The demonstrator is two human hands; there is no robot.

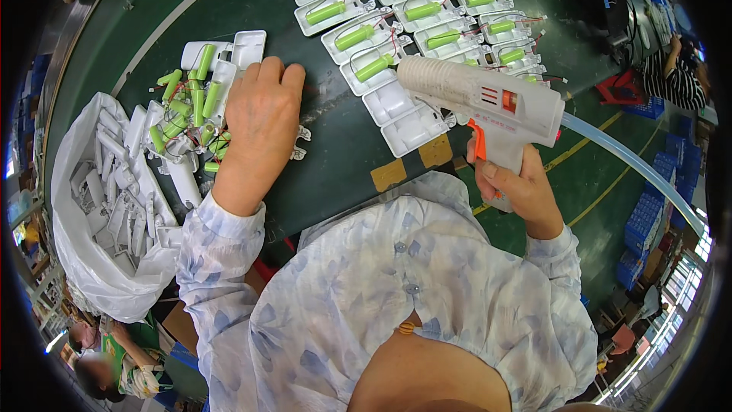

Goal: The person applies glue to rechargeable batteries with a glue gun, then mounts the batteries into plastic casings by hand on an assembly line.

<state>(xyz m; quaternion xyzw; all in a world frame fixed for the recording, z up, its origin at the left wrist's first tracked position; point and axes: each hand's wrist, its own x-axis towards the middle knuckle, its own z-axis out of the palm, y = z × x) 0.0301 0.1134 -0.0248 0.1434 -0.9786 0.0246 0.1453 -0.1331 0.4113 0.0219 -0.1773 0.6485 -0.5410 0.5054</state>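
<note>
My right hand (522,183) is wrapped around the handle of a white hot glue gun (488,99) with an orange trigger. Its nozzle points left, above an open white plastic casing (412,118) at the near end of the rows. A long translucent glue stick (625,154) runs out of its back. My left hand (263,122) is curled, knuckles up, beside a heap of green battery cells (198,103) with wires. Its fingertips are hidden, so what they hold is unclear. White casing pieces (248,49) show just beyond the fingers and beside the wrist.
Rows of open white casings (328,11), each with a green cell and thin wires, cover the far part of the dark green table (313,183). A white plastic bag (76,259) full of white parts stands at left. Other people (675,80) sit farther off.
</note>
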